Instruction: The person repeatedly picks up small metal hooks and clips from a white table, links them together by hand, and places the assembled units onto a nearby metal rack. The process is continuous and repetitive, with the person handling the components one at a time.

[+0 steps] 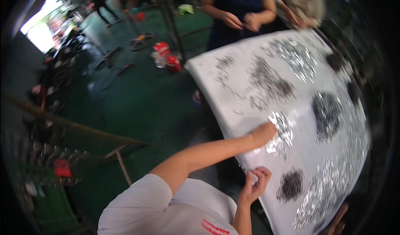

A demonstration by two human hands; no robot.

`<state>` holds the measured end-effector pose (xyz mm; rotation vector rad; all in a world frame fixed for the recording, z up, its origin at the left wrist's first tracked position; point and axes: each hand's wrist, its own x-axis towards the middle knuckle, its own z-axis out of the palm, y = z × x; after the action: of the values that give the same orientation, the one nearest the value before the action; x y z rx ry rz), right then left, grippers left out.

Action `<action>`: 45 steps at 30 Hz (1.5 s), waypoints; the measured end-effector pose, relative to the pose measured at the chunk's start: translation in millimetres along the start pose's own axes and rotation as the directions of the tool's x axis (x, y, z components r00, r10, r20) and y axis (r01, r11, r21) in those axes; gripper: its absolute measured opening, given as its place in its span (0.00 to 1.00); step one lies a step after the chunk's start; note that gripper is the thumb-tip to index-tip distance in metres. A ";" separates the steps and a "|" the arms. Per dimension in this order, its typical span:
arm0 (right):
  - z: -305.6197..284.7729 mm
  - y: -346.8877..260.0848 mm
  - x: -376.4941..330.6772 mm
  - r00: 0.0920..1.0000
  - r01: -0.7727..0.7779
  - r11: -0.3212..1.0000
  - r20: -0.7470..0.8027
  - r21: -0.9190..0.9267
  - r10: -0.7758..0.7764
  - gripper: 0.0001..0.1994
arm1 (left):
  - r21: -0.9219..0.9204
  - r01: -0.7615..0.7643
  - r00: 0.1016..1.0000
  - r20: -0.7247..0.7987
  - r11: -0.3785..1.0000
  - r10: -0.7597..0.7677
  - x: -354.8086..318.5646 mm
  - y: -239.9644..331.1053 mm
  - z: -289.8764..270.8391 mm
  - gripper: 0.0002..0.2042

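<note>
A pile of small shiny silver metal pieces (281,136) lies near the left edge of a white-covered table (233,85). My left hand (263,135) reaches across to this pile with its fingers closed at its edge; what they grip, if anything, is hidden. Closer to me, my right hand (256,183) is held at the table's edge, fingers curled toward the thumb. Anything in that pinch is too small to make out. Just right of it lies a round heap of thin dark pieces (290,185).
Silver pieces (323,189) spread along the table's right side, by a dark heap (327,116). Thin dark pieces (268,83) lie scattered farther off. Two people (239,16) work at the far edge; another hand (337,220) shows lower right. Red containers (167,58) stand on the green floor.
</note>
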<state>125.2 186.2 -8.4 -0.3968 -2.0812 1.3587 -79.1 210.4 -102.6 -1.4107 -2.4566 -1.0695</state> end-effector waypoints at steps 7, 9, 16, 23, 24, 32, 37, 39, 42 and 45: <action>5.0 1.2 -2.7 1.000 -0.021 0.996 0.016 0.090 0.019 0.05 | 0.183 -0.004 0.987 0.162 0.983 -0.026 12.7 7.0 -28.6 0.08; 5.1 0.5 -3.8 1.000 -0.001 0.997 0.022 0.080 -0.001 0.05 | 0.146 0.025 0.992 0.116 0.989 -0.043 9.2 3.5 -24.9 0.09; 5.5 -1.3 -2.5 0.999 0.041 0.997 0.033 -0.067 -0.039 0.05 | -0.253 0.237 0.966 -0.044 0.938 -0.256 18.0 -7.4 -24.0 0.09; 10.1 -7.5 1.3 0.999 0.000 0.999 0.040 0.043 -0.001 0.05 | -0.754 0.570 0.783 0.379 0.326 -0.494 -33.7 17.1 -104.0 0.09; 11.6 -7.6 2.0 0.999 -0.005 0.998 0.052 0.058 0.002 0.05 | -0.767 0.583 0.773 0.422 0.268 -0.474 -42.8 21.4 -114.0 0.09; 18.4 0.3 10.3 0.997 0.054 0.998 0.061 0.023 -0.056 0.06 | -0.791 0.581 0.751 0.430 0.191 -0.501 -91.6 63.3 -149.0 0.09; 21.0 3.9 12.9 0.997 0.048 0.999 0.062 -0.013 -0.047 0.06 | -0.764 0.590 0.736 0.379 0.259 -0.560 -99.1 76.0 -157.4 0.07; 22.9 6.3 13.7 0.997 0.046 0.999 0.067 -0.029 -0.044 0.06 | -0.778 0.571 0.749 0.362 0.263 -0.555 -102.3 78.4 -159.8 0.07; 25.3 9.3 14.8 0.994 0.055 0.997 0.097 -0.050 -0.050 0.07 | -0.806 0.516 0.778 0.299 0.290 -0.552 -108.1 79.2 -158.7 0.06; 18.9 12.4 19.6 0.981 0.039 0.998 0.193 -0.050 -0.029 0.07 | -0.821 0.453 0.811 0.218 0.348 -0.543 -114.7 76.0 -152.4 0.06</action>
<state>97.2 188.7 -18.4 -0.2597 -2.2748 1.3701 9.6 57.7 2.1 -0.5503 -2.3768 -2.7053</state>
